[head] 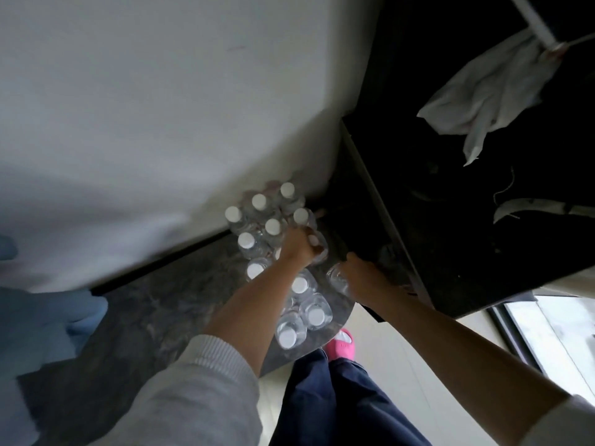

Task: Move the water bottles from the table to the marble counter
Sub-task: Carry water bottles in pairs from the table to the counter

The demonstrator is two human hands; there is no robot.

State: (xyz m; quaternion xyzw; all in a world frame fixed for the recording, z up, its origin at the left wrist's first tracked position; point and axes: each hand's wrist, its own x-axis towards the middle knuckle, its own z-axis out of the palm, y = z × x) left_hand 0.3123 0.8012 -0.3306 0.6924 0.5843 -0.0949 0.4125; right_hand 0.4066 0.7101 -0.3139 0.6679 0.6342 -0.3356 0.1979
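A dozen or so clear plastic water bottles [273,249] with round white screw caps stand upright in a tight cluster on the marble counter [154,317], a grey, cloudy-veined slab with a rounded end, set against a plain white wall [161,107]. The bottles are thin-walled and glossy, so the stone shows through them, and their shoulders are softly squared. The person's left hand [301,244] reaches in from below with the forearm stretched out of a pushed-up grey knitted sleeve [199,391]; its fingers are curled down over the top of one bottle [318,244] at the right edge of the cluster, gripping it by the neck and shoulder. The right hand [360,278], its forearm bare and extended, wraps around the side of another bottle [338,280], which it holds just beside the cluster at the counter's right edge; whether that bottle's base touches the stone cannot be told. To the right stands a dark, near-black surface [483,220] with a pale straight edge, on which a crumpled white cloth [489,91] lies in loose folds. Below, dark navy trousers [338,407] and a glossy pink slipper [343,344] show over a pale floor, and soft blue fabric [38,323] blurs the left edge.
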